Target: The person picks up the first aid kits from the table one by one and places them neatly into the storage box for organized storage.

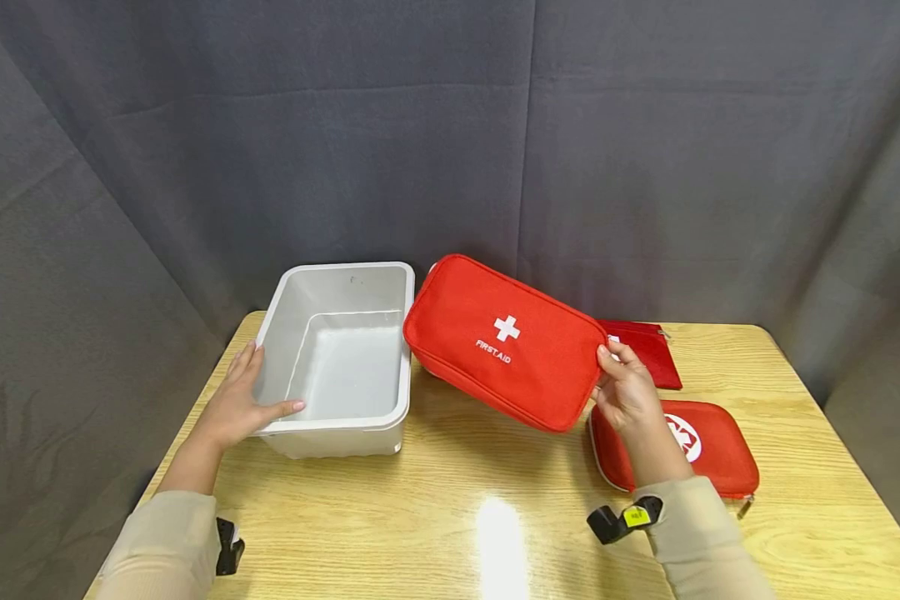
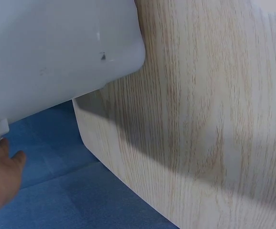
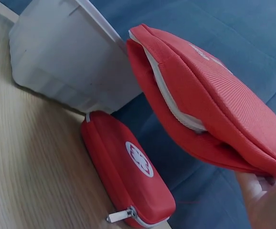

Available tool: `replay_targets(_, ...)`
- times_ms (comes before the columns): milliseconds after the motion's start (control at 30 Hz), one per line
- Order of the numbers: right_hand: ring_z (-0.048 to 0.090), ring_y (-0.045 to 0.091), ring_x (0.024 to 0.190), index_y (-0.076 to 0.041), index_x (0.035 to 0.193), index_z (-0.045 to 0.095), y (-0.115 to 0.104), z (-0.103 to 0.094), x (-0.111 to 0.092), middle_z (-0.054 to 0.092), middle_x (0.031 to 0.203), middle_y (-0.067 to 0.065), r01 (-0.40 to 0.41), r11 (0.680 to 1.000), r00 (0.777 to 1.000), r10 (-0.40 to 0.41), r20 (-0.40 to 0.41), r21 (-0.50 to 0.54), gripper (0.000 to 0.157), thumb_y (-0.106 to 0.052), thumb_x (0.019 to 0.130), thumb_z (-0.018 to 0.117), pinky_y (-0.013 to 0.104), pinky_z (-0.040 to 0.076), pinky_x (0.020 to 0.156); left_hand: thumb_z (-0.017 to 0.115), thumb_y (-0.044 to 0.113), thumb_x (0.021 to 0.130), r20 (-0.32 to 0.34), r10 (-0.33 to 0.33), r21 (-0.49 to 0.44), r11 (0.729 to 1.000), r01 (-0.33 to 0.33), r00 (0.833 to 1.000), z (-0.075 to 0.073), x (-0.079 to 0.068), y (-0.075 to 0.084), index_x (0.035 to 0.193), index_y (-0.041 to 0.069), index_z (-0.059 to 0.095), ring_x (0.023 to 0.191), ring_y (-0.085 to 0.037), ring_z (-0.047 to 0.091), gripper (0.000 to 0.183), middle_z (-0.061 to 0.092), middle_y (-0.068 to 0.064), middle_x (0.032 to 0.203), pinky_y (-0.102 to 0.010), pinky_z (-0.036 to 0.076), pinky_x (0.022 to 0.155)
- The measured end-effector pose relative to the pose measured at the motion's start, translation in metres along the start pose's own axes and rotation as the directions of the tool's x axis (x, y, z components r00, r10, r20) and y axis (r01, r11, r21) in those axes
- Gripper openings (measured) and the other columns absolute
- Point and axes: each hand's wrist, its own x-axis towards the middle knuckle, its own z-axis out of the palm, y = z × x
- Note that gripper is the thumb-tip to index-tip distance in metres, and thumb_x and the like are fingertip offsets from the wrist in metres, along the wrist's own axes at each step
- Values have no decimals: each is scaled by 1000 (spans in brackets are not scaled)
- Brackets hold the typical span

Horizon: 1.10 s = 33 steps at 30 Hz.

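A red first aid bag [image 1: 506,350] with a white cross hangs tilted above the table, its left end close to the bin. My right hand [image 1: 626,387] pinches its right end between thumb and fingers. In the right wrist view, a light zip line curves along the side of the bag [image 3: 200,90]. My left hand [image 1: 236,404] grips the left rim of a white plastic bin [image 1: 333,423], thumb over the inside, fingers outside. Nothing lies in the bin. The left wrist view shows fingertips [image 2: 18,157] at the bin's rim.
A red hard case [image 1: 708,442] with a white emblem lies beside my right wrist. Behind it is a flat dark red pouch [image 1: 660,358]. Another red case [image 3: 128,167] stands beside the bin, mostly hidden by the bag from above. Grey curtain [image 1: 450,150] backs the wooden table [image 1: 345,525].
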Motion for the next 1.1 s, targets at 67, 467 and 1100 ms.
replay_targets(67,58,15,62,-11,79,57,1,3,1,59,73,2,-2,1000,1000,2,-8,3,24,1,89,39,28,45,52,62,55,67,1,3,-1,1000,-3,1000,0,0,0,136,-4,2,127,-37,-1,109,-5,-17,142,-59,13,93)
replay_targets(467,58,16,59,-12,77,57,5,21,5,59,71,3,-17,999,999,18,-37,27,25,-1,89,39,29,45,51,66,53,64,26,12,-9,1000,-12,1000,-2,-1,0,136,-4,-1,127,-37,-4,113,-8,-17,142,-60,13,93)
replay_targets(1100,58,14,60,-11,81,54,31,56,14,58,73,1,-30,1000,995,30,-96,-3,18,-1,89,41,27,46,52,65,55,64,16,-1,-3,1000,1,1000,-1,-4,-2,135,-4,-2,127,-38,-2,115,-8,-17,142,-59,12,94)
